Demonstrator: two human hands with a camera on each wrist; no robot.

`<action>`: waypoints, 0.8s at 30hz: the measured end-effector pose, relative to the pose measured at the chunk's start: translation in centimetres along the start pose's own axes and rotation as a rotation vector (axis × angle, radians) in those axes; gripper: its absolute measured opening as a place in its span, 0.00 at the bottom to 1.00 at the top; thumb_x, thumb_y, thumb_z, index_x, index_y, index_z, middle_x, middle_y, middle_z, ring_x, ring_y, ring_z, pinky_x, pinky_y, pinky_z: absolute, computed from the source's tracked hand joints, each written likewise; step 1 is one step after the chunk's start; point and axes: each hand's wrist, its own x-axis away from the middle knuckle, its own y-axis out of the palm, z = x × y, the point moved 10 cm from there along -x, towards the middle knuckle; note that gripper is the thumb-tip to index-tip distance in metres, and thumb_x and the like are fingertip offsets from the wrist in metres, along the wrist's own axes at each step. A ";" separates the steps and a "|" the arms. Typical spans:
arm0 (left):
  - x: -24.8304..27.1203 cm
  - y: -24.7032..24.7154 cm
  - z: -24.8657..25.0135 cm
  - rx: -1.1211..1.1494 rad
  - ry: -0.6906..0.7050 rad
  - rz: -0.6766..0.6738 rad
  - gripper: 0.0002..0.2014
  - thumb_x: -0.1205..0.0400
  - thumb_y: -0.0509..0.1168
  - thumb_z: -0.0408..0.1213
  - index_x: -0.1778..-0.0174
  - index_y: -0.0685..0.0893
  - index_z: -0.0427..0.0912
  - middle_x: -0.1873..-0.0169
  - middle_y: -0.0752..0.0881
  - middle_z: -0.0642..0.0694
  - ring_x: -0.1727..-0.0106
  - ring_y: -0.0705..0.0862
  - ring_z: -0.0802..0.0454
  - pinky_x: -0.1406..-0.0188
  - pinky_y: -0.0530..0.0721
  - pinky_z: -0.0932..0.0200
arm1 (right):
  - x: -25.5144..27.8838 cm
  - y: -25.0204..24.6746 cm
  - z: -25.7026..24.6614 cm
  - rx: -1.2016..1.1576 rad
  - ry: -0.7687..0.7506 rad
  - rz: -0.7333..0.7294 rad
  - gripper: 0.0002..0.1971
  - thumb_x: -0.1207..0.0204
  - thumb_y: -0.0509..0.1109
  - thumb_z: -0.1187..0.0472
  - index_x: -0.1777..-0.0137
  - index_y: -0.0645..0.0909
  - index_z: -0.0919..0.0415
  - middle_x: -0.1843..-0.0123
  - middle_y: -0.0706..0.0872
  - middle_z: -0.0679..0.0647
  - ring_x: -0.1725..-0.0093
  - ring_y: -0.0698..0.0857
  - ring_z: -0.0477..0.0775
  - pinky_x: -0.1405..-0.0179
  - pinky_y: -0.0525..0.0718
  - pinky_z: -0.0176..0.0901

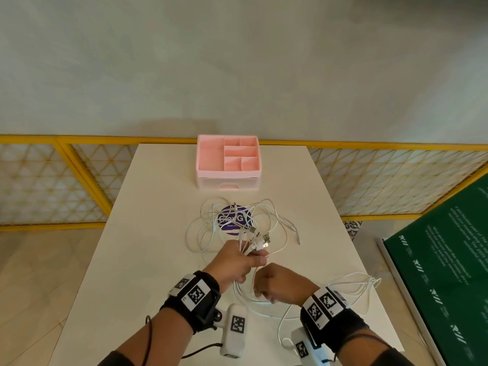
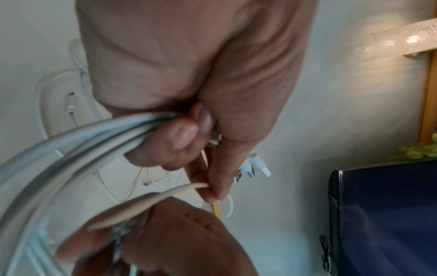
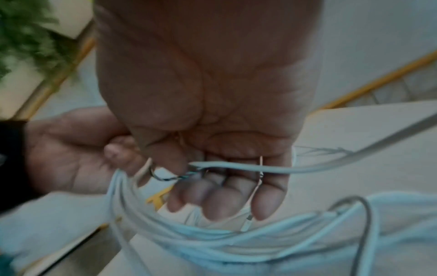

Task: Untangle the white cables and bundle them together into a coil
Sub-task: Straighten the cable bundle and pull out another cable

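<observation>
Several white cables (image 1: pixel 208 231) lie tangled on the table across a purple round sticker (image 1: pixel 230 228). My left hand (image 1: pixel 235 262) grips a bunch of their ends, and the USB plugs (image 1: pixel 260 240) fan out past its knuckles. In the left wrist view its fingers (image 2: pixel 179 136) curl round the thick bundle (image 2: pixel 94 134), while thumb and forefinger pinch one more strand (image 2: pixel 189 186). My right hand (image 1: pixel 277 283) is just right of it, curled round a white cable (image 3: pixel 236 166) that crosses its fingers (image 3: pixel 220 201). More loops (image 1: pixel 351 286) trail right, past the wrist.
A pink compartment organizer (image 1: pixel 228 159) stands at the far edge of the white table (image 1: pixel 148 247). A yellow lattice fence (image 1: pixel 79 140) runs behind it. A green board (image 1: pixel 449 260) lies on the floor to the right.
</observation>
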 end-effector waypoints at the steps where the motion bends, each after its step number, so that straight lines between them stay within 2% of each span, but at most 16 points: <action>1: 0.0 -0.1 0.0 0.031 0.006 -0.001 0.05 0.23 0.76 0.29 0.52 0.90 0.39 0.73 0.78 0.48 0.76 0.65 0.55 0.78 0.62 0.62 | 0.0 -0.7 0.5 -0.077 0.059 0.029 0.08 0.29 0.63 0.62 0.64 0.83 0.55 0.68 0.84 0.50 0.70 0.82 0.45 0.68 0.80 0.34; 3: 0.1 -0.1 0.0 0.058 0.015 -0.024 0.05 0.23 0.76 0.28 0.54 0.89 0.40 0.75 0.77 0.50 0.77 0.64 0.56 0.78 0.62 0.63 | 0.1 -3.2 1.5 -0.408 0.126 0.187 0.12 0.28 0.59 0.67 0.59 0.86 0.62 0.62 0.89 0.58 0.64 0.86 0.51 0.62 0.81 0.40; 4: 0.1 0.0 -0.1 0.052 0.017 -0.038 0.05 0.23 0.76 0.28 0.55 0.89 0.40 0.76 0.76 0.51 0.77 0.64 0.56 0.79 0.62 0.63 | 0.3 -4.5 1.5 -0.640 0.108 0.252 0.15 0.26 0.57 0.69 0.53 0.87 0.65 0.57 0.90 0.62 0.61 0.88 0.56 0.58 0.82 0.45; 6: 0.2 0.0 -0.4 0.027 0.007 -0.053 0.05 0.24 0.78 0.30 0.55 0.89 0.40 0.73 0.80 0.50 0.77 0.64 0.57 0.78 0.63 0.63 | 0.7 -7.1 -0.3 -1.012 -0.025 0.288 0.19 0.21 0.54 0.66 0.42 0.85 0.69 0.52 0.90 0.65 0.56 0.88 0.61 0.53 0.82 0.51; 8: 0.2 0.0 -1.0 -0.002 -0.025 -0.049 0.05 0.23 0.77 0.30 0.55 0.89 0.40 0.71 0.85 0.50 0.77 0.66 0.58 0.78 0.64 0.63 | 1.1 -9.5 -2.6 -1.185 -0.141 0.295 0.20 0.17 0.52 0.62 0.38 0.82 0.69 0.57 0.87 0.62 0.59 0.87 0.60 0.54 0.83 0.52; 11: 0.2 -0.1 -2.2 -0.034 -0.069 -0.029 0.05 0.22 0.75 0.28 0.53 0.88 0.38 0.77 0.81 0.56 0.79 0.67 0.59 0.80 0.64 0.62 | 2.5 -13.6 -6.5 -1.207 -0.302 0.369 0.14 0.14 0.56 0.58 0.44 0.82 0.63 0.71 0.70 0.51 0.72 0.72 0.51 0.65 0.77 0.45; 12: 0.2 -0.2 -2.6 -0.004 -0.079 -0.024 0.05 0.23 0.76 0.28 0.52 0.88 0.38 0.75 0.82 0.55 0.78 0.67 0.59 0.80 0.63 0.63 | 3.3 -15.0 -7.7 -1.180 -0.353 0.411 0.14 0.13 0.56 0.57 0.47 0.82 0.61 0.72 0.65 0.49 0.74 0.67 0.49 0.68 0.74 0.43; 14: 0.3 -0.8 -2.9 0.101 -0.087 0.008 0.05 0.22 0.75 0.30 0.51 0.88 0.37 0.65 0.87 0.46 0.78 0.67 0.59 0.81 0.63 0.64 | 5.0 -17.9 -9.0 -1.111 -0.430 0.521 0.15 0.11 0.55 0.55 0.53 0.81 0.59 0.73 0.61 0.48 0.75 0.60 0.48 0.73 0.69 0.40; 16: 0.3 -1.8 -2.8 0.199 -0.074 0.060 0.06 0.18 0.72 0.33 0.49 0.88 0.34 0.57 0.90 0.40 0.79 0.66 0.59 0.83 0.64 0.64 | 6.7 -21.2 -8.9 -1.015 -0.464 0.673 0.16 0.11 0.53 0.55 0.54 0.80 0.58 0.74 0.62 0.47 0.76 0.60 0.47 0.77 0.66 0.39; 18: 0.5 -3.1 -2.5 0.282 -0.053 0.133 0.10 0.16 0.70 0.37 0.47 0.88 0.32 0.55 0.91 0.40 0.79 0.66 0.59 0.83 0.65 0.65 | 9.1 -24.4 -7.5 -0.933 -0.451 0.849 0.15 0.12 0.55 0.56 0.55 0.81 0.57 0.75 0.64 0.47 0.77 0.62 0.47 0.78 0.64 0.39; 21: 0.7 -5.2 -2.2 0.416 -0.015 0.235 0.12 0.13 0.66 0.40 0.48 0.86 0.32 0.62 0.88 0.43 0.79 0.66 0.59 0.83 0.65 0.66 | 13.4 -29.2 -3.2 -0.875 -0.345 1.137 0.13 0.16 0.58 0.56 0.56 0.83 0.54 0.75 0.69 0.45 0.77 0.66 0.47 0.79 0.65 0.39; 24: 0.7 -6.5 -2.2 0.545 0.006 0.285 0.12 0.12 0.63 0.43 0.55 0.82 0.38 0.74 0.78 0.49 0.81 0.65 0.59 0.84 0.62 0.66 | 18.4 -33.9 3.9 -0.843 -0.149 1.464 0.11 0.22 0.61 0.58 0.60 0.86 0.51 0.78 0.74 0.45 0.79 0.72 0.47 0.77 0.71 0.38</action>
